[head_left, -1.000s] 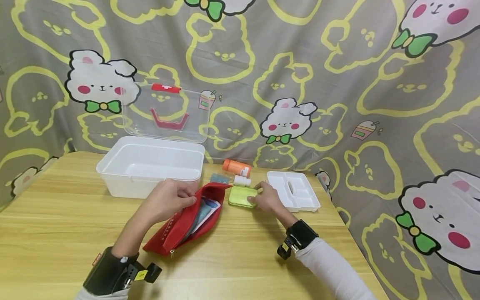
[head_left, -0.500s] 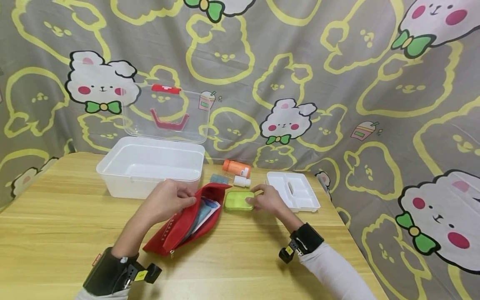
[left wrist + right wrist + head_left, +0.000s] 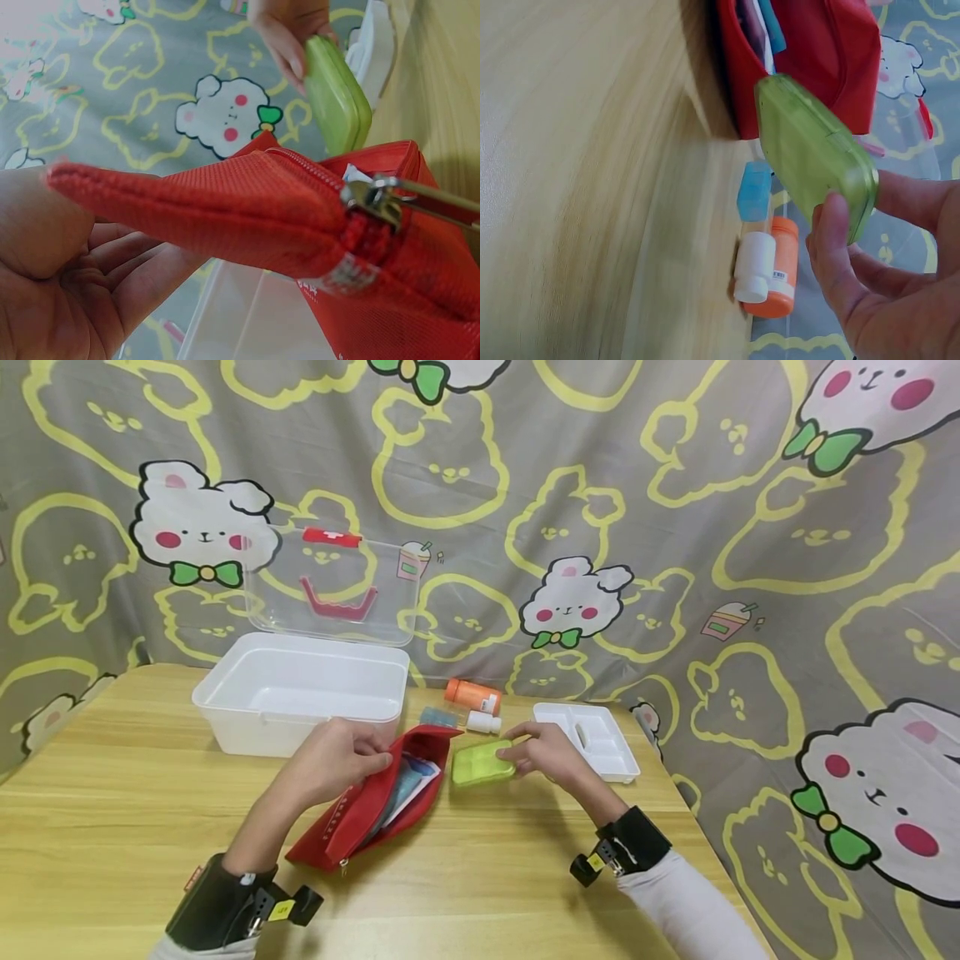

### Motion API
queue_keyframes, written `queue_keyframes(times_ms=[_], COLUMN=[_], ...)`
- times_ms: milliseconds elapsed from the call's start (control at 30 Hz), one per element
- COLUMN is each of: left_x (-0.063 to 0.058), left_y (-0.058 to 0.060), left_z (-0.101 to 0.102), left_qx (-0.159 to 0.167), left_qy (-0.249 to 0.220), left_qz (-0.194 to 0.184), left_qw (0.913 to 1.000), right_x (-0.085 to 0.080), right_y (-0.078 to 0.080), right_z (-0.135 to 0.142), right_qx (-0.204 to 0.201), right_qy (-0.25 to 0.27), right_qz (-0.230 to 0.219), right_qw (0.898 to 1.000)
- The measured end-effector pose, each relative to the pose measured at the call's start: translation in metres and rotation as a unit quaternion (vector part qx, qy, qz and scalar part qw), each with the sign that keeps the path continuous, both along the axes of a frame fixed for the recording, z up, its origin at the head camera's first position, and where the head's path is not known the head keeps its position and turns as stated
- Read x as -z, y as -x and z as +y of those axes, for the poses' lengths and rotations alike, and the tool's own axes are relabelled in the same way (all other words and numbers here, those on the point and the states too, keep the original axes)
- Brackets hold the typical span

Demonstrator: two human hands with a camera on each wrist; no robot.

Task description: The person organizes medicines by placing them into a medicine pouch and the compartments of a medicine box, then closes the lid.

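My left hand (image 3: pixel 341 758) pinches the upper edge of a red zipped pouch (image 3: pixel 352 818), which gapes with its zipper undone. Inside the pouch lie flat packets (image 3: pixel 415 785), one white and blue. To the pouch's right, my right hand (image 3: pixel 546 752) holds a translucent green pill case (image 3: pixel 480 763) by its right end, between thumb and fingers. The right wrist view shows the green case (image 3: pixel 814 154) raised off the table and tilted, one end near the pouch's mouth (image 3: pixel 742 82). In the left wrist view the metal zipper pull (image 3: pixel 375 199) hangs close to the camera.
Behind the pouch stands a white box (image 3: pixel 300 727) with its clear lid (image 3: pixel 330 602) raised. An orange bottle (image 3: pixel 474 696), a white bottle (image 3: pixel 483 722) and a small blue case (image 3: pixel 439 717) lie beyond the green case. A white divided tray (image 3: pixel 611 743) sits at the right.
My right hand first slid the green case toward the pouch, then lifted it from the table and tilted it. The left hand and the pouch have stayed in place.
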State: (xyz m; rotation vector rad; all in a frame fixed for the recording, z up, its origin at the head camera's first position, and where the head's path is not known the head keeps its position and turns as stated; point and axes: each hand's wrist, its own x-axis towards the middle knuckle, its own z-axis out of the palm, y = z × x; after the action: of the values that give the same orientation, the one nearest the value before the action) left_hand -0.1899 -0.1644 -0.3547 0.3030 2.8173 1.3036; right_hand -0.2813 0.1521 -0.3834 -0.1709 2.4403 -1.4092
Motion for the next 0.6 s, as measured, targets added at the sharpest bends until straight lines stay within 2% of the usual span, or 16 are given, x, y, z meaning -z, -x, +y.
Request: queue_keyframes(times_ms=[133,400,600], left_x=[0.001,0.000,0.001], left_y=[0.000,0.000,0.001], left_z=[0.000,0.000,0.001], left_qx=[-0.001,0.000,0.002], left_qy=[0.002,0.004,0.001], left_qz=[0.000,0.002,0.002], left_qw=[1.0000,1.0000,1.0000], right_x=[-0.006,-0.013,-0.006], right_y=[-0.006,-0.018,-0.026], right_z=[-0.002,-0.019,-0.037], right_qx=[-0.002,-0.024,-0.023], right_qy=[0.015,0.085,0.129], right_qz=[-0.013,-0.021,-0.032], right_qw=[1.000,0.996,0.991])
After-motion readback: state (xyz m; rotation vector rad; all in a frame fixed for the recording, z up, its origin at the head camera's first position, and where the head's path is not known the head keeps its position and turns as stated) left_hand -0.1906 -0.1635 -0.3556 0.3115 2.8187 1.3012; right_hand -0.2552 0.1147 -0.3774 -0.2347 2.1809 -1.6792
